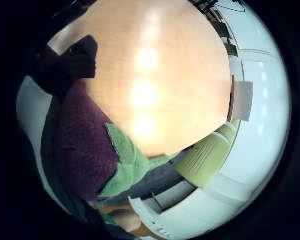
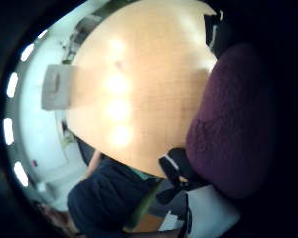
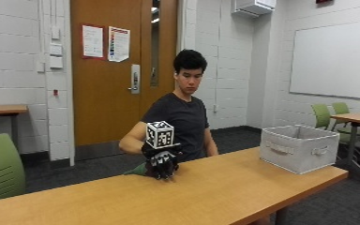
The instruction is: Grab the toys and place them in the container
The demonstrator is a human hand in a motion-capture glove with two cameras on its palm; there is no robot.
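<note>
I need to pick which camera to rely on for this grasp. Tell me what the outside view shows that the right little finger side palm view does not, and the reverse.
Only the outside view shows the gloved right hand from outside, low over the table, with the grey fabric container standing far along the table toward its end.

Only the little finger side palm view shows the purple plush toy and its green leaf part close against the palm.

Both show the bare wooden tabletop and a green chair behind it.
</note>
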